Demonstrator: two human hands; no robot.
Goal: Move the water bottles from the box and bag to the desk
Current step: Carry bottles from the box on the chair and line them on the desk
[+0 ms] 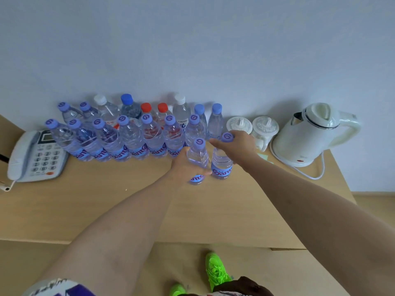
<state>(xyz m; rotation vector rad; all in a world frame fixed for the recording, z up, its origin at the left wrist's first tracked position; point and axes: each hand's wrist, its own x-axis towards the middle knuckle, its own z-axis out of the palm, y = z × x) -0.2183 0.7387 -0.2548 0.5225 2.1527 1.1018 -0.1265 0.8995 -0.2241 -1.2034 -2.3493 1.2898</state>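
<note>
both hands reach out over the desk (pixel 128 206), each on a bottle at the right end of the front row. the left hand (pixel 185 167) grips the left bottle (pixel 197 161) around its lower body, fingers curled round it just above the label; the bottle stands upright, and whether its base touches the desk is hard to tell. the right hand (pixel 235 147) holds the right bottle (pixel 221 162) up near the neck, its fingers wrapped just below the purple cap, and that bottle stands upright on the desk. the two bottles are just beside each other, nearly touching.

behind and to the left, a front row (pixel 119 139) of purple-capped bottles stands side by side along the desk, labels facing forward. a back row (pixel 139 112) against the wall (pixel 192 50) mixes white, blue, red and purple caps.

a phone (pixel 35 155) sits at the left end of the desk, just beside the first bottle of the front row. to the right of the bottles stand two lidded cups (pixel 253 129), and beyond them a white kettle (pixel 307 135) on its base with a cord trailing forward. below the desk edge, green shoes (pixel 214 270) show on the floor.
</note>
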